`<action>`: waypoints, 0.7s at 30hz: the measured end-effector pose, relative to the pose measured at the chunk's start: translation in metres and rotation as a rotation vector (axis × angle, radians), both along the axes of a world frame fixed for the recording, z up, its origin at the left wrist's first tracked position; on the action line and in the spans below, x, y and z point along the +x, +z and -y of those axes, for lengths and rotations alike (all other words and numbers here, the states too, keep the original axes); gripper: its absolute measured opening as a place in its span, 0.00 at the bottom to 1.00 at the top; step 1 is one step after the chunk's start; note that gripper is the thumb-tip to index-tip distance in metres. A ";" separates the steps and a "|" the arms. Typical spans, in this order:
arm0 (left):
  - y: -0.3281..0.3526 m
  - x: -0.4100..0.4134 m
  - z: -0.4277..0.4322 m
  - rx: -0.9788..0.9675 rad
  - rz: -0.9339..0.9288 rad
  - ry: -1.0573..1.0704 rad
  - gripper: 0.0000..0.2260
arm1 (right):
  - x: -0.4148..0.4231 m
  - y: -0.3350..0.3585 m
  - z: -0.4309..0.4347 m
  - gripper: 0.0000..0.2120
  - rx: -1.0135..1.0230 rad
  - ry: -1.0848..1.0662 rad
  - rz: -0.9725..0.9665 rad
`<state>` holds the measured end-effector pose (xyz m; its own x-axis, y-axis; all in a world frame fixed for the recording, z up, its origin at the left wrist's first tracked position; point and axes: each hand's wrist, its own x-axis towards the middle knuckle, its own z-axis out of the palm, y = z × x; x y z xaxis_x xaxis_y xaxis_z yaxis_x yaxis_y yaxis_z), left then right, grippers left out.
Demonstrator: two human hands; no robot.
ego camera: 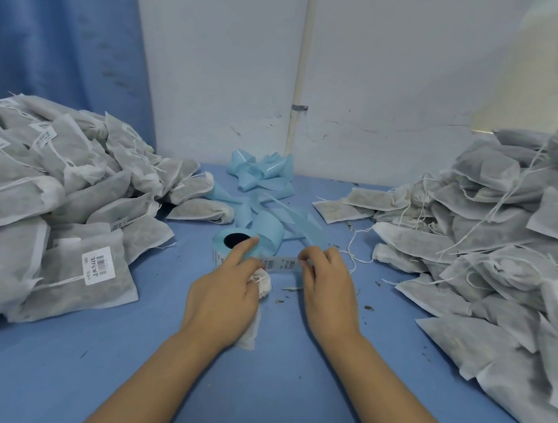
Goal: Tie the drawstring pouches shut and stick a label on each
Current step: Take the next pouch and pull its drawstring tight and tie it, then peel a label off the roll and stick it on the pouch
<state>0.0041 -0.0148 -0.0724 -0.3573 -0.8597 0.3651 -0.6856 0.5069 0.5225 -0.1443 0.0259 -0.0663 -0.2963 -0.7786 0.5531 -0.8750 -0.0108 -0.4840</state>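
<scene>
Two bare hands work close together but not touching at the middle of the blue table. The left hand stretches its forefinger onto the rim of the label roll, while its other fingers curl over a pouch tucked under the palm. The pouch's bunched white neck and knotted string poke out at the hand's 3 o'clock side. The right hand pinches the free end of the label strip, a white band printed with barcodes that runs from the roll across the gap between the hands. From the roll toward 12 o'clock, pale blue backing ribbon lies in loose curls up to the wall. At 9 o'clock is a heap of labelled pouches, grey, soft and filled, each with a white barcode sticker. At 3 o'clock a second heap of pouches rises higher, with strings trailing loose. Bare table runs from the hands down to 6 o'clock, a lane between the two heaps. Dark crumbs lie at the right hand's 8 o'clock. A blue curtain hangs at 10 o'clock.
</scene>
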 end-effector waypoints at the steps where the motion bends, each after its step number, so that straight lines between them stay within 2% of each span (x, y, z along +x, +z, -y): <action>1: -0.001 0.001 0.002 0.009 -0.032 -0.039 0.10 | 0.000 -0.001 0.000 0.08 -0.020 0.027 0.026; 5: -0.004 0.003 0.003 0.037 -0.197 -0.181 0.14 | 0.000 -0.005 -0.001 0.09 -0.042 0.116 0.128; 9: -0.005 0.003 0.002 0.098 -0.304 -0.230 0.19 | -0.002 -0.004 -0.004 0.23 0.050 0.245 0.436; 11: -0.004 0.004 0.002 0.164 -0.371 -0.258 0.18 | -0.003 -0.006 -0.003 0.26 0.101 0.299 0.525; 14: -0.002 0.004 0.002 0.231 -0.417 -0.293 0.18 | -0.002 -0.005 -0.001 0.19 0.094 0.355 0.631; 21: -0.001 0.005 0.001 0.240 -0.416 -0.310 0.19 | 0.001 -0.004 0.000 0.09 0.013 0.345 0.672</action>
<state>0.0087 -0.0155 -0.0729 -0.4739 -0.8137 0.3365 -0.2356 0.4854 0.8420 -0.1434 0.0256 -0.0701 -0.3045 -0.8937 0.3295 -0.3398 -0.2212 -0.9141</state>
